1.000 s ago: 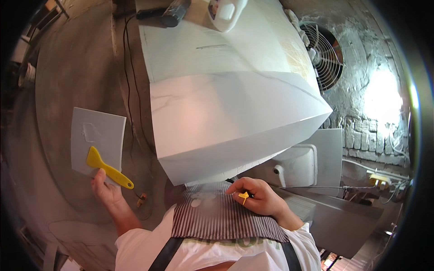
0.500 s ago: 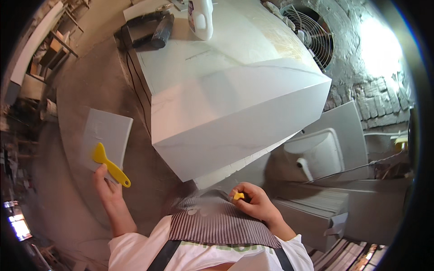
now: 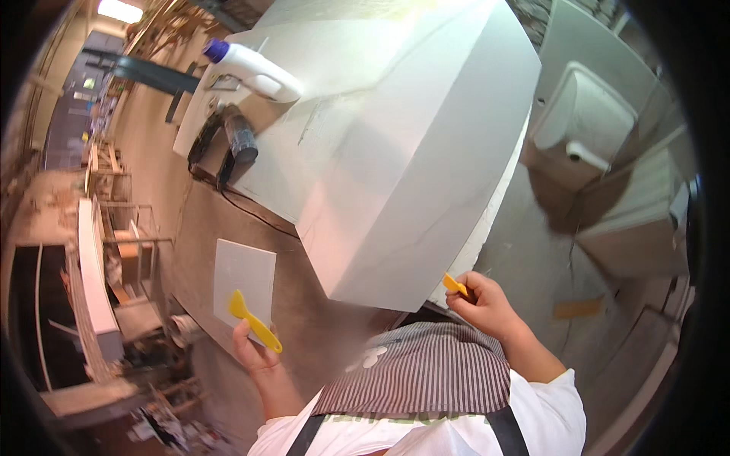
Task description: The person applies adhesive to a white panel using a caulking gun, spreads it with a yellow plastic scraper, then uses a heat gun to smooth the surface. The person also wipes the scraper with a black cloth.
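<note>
My left hand (image 3: 257, 356) is closed around the lower edge of a flat grey-white board (image 3: 245, 270). Its thumb also presses a yellow scraper (image 3: 255, 324) against the board, blade end up, handle slanting down to the right. At the right, my right hand (image 3: 485, 305) pinches a small yellow-orange blade-like piece (image 3: 455, 285), partly hidden by the fingers. That piece is beside the lower edge of a large white marble-patterned slab form (image 3: 433, 197) on the worktable. It is too small to tell whether they touch.
On the worktable (image 3: 323, 45) at the far left lie a white bottle with a purple cap (image 3: 262, 74) and a dark power tool (image 3: 240, 135), its cord hanging off the edge. A white washbasin (image 3: 589, 114) stands at right, near stacked panels (image 3: 639, 201). Shelving (image 3: 114, 251) lines the left.
My view has turned left, so the table and slab appear rotated. My right hand has come up and right, closer to the slab's lower edge. Both hands keep their holds.
</note>
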`<state>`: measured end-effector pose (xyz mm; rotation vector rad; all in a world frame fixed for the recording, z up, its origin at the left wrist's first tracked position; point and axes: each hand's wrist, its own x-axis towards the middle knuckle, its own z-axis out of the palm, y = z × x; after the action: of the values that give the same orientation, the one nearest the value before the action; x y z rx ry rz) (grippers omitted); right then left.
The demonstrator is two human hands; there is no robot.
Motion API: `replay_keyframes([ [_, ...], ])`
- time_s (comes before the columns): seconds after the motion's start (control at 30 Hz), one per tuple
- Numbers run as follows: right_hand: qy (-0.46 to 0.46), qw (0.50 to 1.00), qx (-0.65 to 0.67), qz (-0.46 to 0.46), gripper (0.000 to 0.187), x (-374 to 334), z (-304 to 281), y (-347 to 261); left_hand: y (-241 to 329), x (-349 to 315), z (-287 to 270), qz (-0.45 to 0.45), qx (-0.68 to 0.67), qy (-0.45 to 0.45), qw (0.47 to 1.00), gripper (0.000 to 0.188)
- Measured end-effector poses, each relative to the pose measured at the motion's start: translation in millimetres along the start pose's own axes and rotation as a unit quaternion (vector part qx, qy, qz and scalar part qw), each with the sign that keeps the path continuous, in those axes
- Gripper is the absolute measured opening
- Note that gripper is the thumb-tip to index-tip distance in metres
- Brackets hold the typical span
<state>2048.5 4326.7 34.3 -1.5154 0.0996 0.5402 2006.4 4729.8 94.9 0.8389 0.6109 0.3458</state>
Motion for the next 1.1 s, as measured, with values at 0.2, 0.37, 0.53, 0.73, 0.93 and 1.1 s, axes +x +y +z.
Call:
replay_keyframes([
  [0.2,-0.008,0.998,0.056,0.003,0.017,-3.9,50.5,1.3,21.9,58.0,28.2,-0.050,0.101,-0.060,0.992,0.029],
  [0.37,0.027,0.995,0.067,0.067,0.015,-10.3,49.3,0.3,5.2,87.6,36.0,-0.070,0.075,-0.043,0.994,0.028],
  [0.53,0.062,0.992,0.107,0.021,0.012,-0.6,41.2,24.9,-4.3,80.4,25.9,-0.086,0.107,0.014,0.990,0.040],
  [0.73,0.059,0.995,0.078,0.031,0.011,-3.0,45.1,10.5,-7.7,86.6,8.6,-0.091,0.095,0.003,0.991,0.042],
  [0.93,0.083,0.988,0.114,0.057,0.010,-2.0,63.4,0.1,-20.9,116.2,12.3,-0.122,0.084,-0.028,0.989,0.048],
  [1.1,0.166,0.976,0.138,0.028,0.008,5.1,93.0,-11.9,-21.0,162.0,9.2,-0.185,0.132,-0.103,0.968,0.051],
])
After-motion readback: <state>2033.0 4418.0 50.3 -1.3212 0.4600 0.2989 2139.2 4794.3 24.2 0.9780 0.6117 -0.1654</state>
